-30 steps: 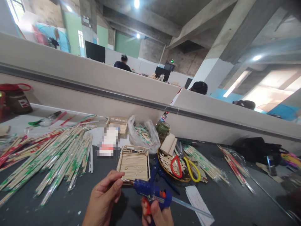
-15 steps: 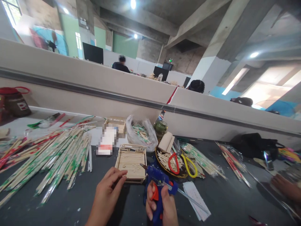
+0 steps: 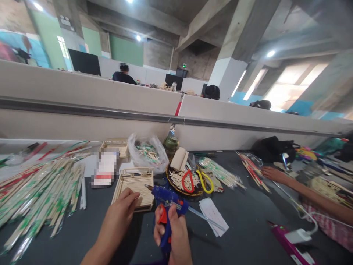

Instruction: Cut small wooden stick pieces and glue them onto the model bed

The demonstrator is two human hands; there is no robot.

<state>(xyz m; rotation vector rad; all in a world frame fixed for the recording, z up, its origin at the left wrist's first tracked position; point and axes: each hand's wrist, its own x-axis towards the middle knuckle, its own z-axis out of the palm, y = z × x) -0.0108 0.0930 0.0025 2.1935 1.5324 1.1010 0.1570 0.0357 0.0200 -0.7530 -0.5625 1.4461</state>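
My right hand (image 3: 173,235) grips a blue glue gun (image 3: 167,200) with a red trigger, nozzle pointing up-left at a small tray made of wooden sticks (image 3: 134,183) on the dark table. A clear glue stick pokes out the gun's back toward the right. My left hand (image 3: 116,221) rests its fingertips on the tray's near edge, holding it down.
Wrapped chopsticks (image 3: 41,191) lie heaped at left. Behind the tray sit a plastic bag (image 3: 147,152), a basket with red and yellow scissors (image 3: 193,180) and a paper slip (image 3: 213,216). Another person's arm (image 3: 298,191) reaches in from the right, near a purple device (image 3: 289,244).
The view has swung right, revealing the other person's arm. My right hand keeps the glue gun upright with its nozzle at the tray's right edge; my left hand stays on the tray.
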